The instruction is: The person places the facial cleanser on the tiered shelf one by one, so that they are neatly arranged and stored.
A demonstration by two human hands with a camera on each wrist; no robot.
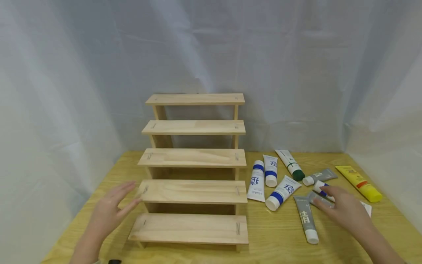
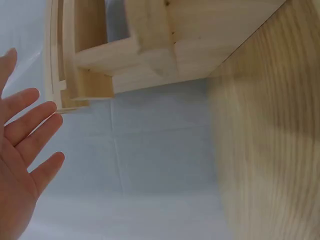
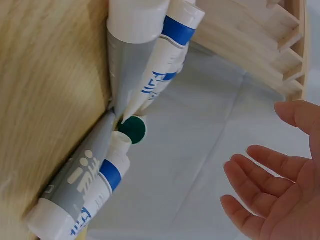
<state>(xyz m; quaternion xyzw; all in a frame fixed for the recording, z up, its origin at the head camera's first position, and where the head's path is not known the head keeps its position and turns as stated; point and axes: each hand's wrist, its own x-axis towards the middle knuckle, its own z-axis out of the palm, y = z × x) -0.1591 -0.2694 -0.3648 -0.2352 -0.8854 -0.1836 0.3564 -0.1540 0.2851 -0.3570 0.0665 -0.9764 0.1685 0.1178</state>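
Note:
My left hand (image 1: pixel 110 211) hovers beside the left side of a five-step wooden shelf (image 1: pixel 194 229), fingers spread and holding nothing. The left wrist view shows the same hand (image 2: pixel 27 145) with its palm turned toward the shelf. On the right, my right hand (image 1: pixel 346 211) is over a group of squeeze tubes, its fingers relaxed and empty. Under it lie a white tube with a blue band (image 1: pixel 320 187) and a grey tube (image 1: pixel 318 198), both partly hidden by the hand. Just left of it is another grey tube (image 1: pixel 304 214) with a white cap.
Several white tubes with blue bands (image 1: pixel 255 183) lie right of the shelf. Behind them is a green-capped tube (image 1: pixel 290 165), with a small grey tube (image 1: pixel 319 176) nearby. A yellow tube (image 1: pixel 359 183) lies far right. Pale sheeting (image 1: pixel 280 73) encloses the wooden table (image 1: pixel 270 242).

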